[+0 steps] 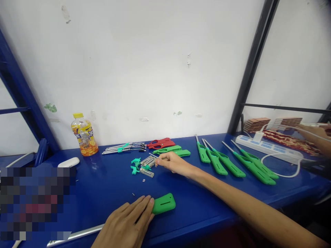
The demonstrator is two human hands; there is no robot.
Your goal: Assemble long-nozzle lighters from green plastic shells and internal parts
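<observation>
My left hand (131, 217) lies over a green lighter handle (164, 204), fingers close together and bent down on it; only the slotted end shows. From under that hand a silver metal tube (77, 235) runs to the lower left, and its join with the handle is hidden. My right hand (172, 163) pinches a thin metal rod (154, 156) that points left. Just beneath its fingertips lie several clear fuel tanks (147, 172) and teal trigger pieces (134, 169). A small light plate (144, 180) and a tiny pin (133, 194) rest nearer me.
Several finished-looking green lighters (212, 160) lie at right beside a white power strip (269, 148) with cables. Behind are metal tubes with wires (124, 148), red handle shells (161, 143) and green shells (170, 151). A drink bottle (84, 135) and white case (68, 162) stand left. Another person's hand (314, 134) shows far right.
</observation>
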